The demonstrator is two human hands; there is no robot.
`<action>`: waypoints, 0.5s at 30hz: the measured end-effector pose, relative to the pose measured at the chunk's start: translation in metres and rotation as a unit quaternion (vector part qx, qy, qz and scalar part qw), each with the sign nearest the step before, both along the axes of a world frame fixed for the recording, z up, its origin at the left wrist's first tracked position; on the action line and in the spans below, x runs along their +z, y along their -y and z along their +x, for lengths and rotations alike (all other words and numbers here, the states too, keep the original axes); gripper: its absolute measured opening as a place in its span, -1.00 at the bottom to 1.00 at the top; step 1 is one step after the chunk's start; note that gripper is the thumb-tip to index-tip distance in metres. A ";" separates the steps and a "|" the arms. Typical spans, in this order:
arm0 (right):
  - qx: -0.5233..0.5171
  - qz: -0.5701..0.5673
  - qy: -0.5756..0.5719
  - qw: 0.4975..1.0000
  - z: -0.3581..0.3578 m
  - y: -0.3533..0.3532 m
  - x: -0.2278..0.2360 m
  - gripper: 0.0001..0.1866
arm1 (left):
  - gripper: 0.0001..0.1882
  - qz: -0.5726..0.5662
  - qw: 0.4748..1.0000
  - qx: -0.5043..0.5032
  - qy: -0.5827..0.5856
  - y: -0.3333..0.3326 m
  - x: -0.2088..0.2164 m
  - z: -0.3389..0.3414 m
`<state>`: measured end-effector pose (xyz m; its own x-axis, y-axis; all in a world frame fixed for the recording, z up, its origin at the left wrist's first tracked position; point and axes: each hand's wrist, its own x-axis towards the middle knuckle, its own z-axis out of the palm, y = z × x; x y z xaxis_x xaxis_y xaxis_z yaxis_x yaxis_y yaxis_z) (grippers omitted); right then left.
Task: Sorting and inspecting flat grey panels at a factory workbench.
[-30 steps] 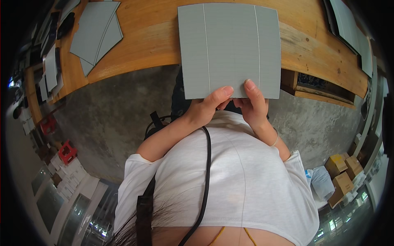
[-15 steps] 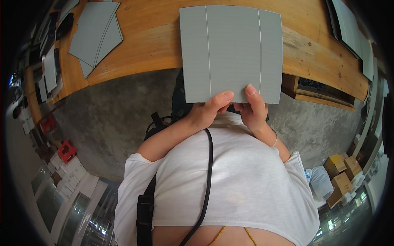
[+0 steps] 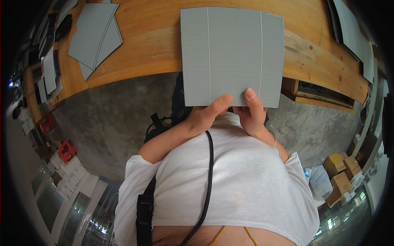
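Both my hands grip the near edge of a grey, nearly square board (image 3: pixel 234 53) with two pale lines running along its length. My left hand (image 3: pixel 209 114) has its thumb on the upper face close to the middle of that edge. A little to the right, my right hand (image 3: pixel 252 112) presses its thumb on the same face. The fingers of both hands curl under the board and are mostly hidden. The board's far part lies over the wooden table (image 3: pixel 152 45); its near part reaches past the table edge toward me.
Cut grey sheets (image 3: pixel 92 39) lie at the table's left, and a stack of grey panels (image 3: pixel 349 35) at its right. An open drawer (image 3: pixel 324 94) juts out below the table. Red stools (image 3: pixel 67 151) stand on the left, cardboard boxes (image 3: pixel 340 186) on the right.
The board and both hands have shifted very slightly toward me. My grip looks the same.
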<state>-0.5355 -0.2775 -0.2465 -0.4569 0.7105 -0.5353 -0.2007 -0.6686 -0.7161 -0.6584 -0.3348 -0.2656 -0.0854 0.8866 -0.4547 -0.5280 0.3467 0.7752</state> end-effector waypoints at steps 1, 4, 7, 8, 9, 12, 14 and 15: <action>-0.007 0.004 0.005 1.000 -0.001 0.000 0.001 -0.72 | -0.67 -0.017 0.999 0.038 -0.015 -0.006 0.011 0.004; 0.000 0.038 -0.012 0.999 0.007 0.002 -0.018 -0.74 | -0.68 -0.036 0.998 0.043 -0.020 -0.009 0.015 0.003; 0.008 0.014 -0.009 1.000 0.010 0.003 -0.022 -0.75 | -0.69 -0.026 1.000 0.001 -0.009 -0.006 0.010 -0.004; 0.009 0.013 -0.008 1.000 0.009 0.003 -0.022 -0.75 | -0.69 -0.014 1.000 -0.012 -0.008 -0.005 0.008 -0.005; 0.005 0.000 -0.009 1.000 0.009 0.003 -0.020 -0.76 | -0.69 -0.015 1.000 -0.012 -0.009 -0.004 0.005 -0.005; 0.004 -0.009 0.017 1.000 0.005 0.002 -0.014 -0.71 | -0.68 -0.023 0.999 -0.029 -0.014 -0.002 0.003 -0.004; 0.006 -0.006 0.044 0.999 0.003 -0.001 -0.008 -0.64 | -0.64 -0.025 0.997 -0.061 -0.032 -0.002 0.006 -0.005; 0.029 0.002 -0.027 0.999 0.004 -0.003 -0.004 -0.63 | -0.64 -0.025 0.997 -0.061 -0.033 -0.001 0.004 -0.006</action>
<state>-0.5311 -0.2743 -0.2504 -0.5244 0.6846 -0.5062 -0.2000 -0.6769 -0.7084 -0.6649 -0.3335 -0.2612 -0.0086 0.8686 -0.4954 -0.4282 0.4445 0.7868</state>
